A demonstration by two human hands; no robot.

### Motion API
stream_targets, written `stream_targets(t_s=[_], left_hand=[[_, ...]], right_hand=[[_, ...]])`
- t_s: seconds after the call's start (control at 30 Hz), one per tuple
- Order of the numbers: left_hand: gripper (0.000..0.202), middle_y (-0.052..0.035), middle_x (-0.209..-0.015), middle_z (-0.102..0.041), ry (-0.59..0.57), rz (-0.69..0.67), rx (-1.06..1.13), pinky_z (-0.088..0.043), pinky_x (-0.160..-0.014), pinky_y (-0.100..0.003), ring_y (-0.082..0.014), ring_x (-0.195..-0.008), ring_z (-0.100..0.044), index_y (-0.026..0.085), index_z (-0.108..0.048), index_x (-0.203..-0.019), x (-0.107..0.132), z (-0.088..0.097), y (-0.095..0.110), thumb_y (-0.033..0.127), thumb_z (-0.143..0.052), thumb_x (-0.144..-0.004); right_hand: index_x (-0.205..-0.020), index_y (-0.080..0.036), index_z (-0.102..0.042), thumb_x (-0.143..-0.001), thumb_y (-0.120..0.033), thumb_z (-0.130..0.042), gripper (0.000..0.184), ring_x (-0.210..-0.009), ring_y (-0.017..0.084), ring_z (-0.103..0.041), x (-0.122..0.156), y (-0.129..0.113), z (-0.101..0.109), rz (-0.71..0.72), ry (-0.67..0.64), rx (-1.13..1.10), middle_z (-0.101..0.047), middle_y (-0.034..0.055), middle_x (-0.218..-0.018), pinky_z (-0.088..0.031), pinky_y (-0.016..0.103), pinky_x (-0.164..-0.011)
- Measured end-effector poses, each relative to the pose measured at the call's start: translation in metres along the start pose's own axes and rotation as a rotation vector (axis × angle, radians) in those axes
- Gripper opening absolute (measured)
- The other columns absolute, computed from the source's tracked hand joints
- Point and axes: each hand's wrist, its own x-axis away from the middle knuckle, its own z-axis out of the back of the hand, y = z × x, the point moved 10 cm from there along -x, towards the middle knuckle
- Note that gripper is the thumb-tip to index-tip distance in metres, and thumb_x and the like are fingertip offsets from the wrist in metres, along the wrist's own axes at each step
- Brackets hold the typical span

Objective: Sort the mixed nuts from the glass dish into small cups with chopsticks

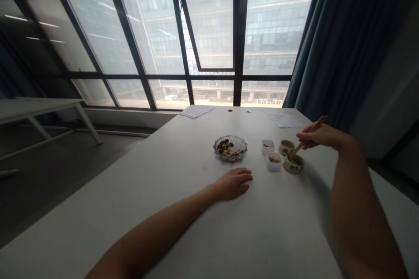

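My right hand holds a pair of wooden chopsticks above the table, their tips reaching down into a small cream ceramic bowl with dark lettering. A matching bowl stands just behind it. Two small white square cups sit to their left, and the nearer one holds a little food. My left hand lies flat and relaxed on the white table, just in front of a cut-glass dish piled with mixed nuts. It touches nothing else.
Loose sheets of paper lie at the table's far end, under a large window. A dark blue curtain hangs on the right. Another white table stands at the left, beyond the near table's edge.
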Motion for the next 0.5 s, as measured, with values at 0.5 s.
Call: stream_targets(t_s=[0.5], left_hand=[[0.037,-0.0069,-0.141,-0.053,-0.007,0.000,0.000,-0.033,-0.116,-0.038,-0.0229,-0.135,-0.044,0.024,-0.057,-0.130,0.000,-0.001,-0.001,0.033,-0.053,-0.094]], right_hand=[[-0.067,-0.014,-0.073,-0.066,-0.021,-0.085,0.014,-0.056,0.025,-0.069,-0.003,-0.004,0.002,0.043,0.010,0.055,-0.070,0.0176,-0.066,-0.059,0.034,-0.050]])
